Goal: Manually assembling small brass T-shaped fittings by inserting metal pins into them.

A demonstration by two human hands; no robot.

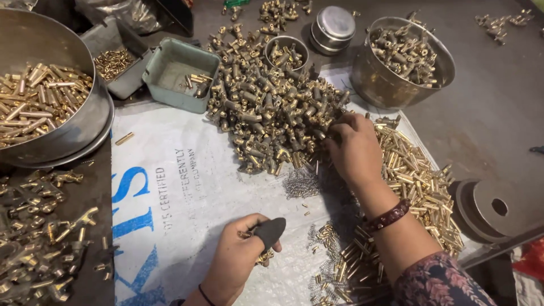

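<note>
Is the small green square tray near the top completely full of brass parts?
No, the green square tray is mostly bare inside, with only a few small brass pieces lying near its right side.

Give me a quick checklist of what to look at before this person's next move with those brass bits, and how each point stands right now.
1. Right hand reaches the central heap of dull brass T-shaped fittings: ok, its fingers are in the heap's edge.
2. Left hand has a part: ok, small brass pieces show under a dark pad on its thumb.
3. Shiny brass tubes within reach: ok, piled beside the right wrist.
4. Small steel springs at hand: ok, loose on the white printed sack.
5. Green square plastic tray has room: ok, nearly bare.
6. Right-hand grip on a fitting: cannot tell, the fingertips are hidden.
</note>
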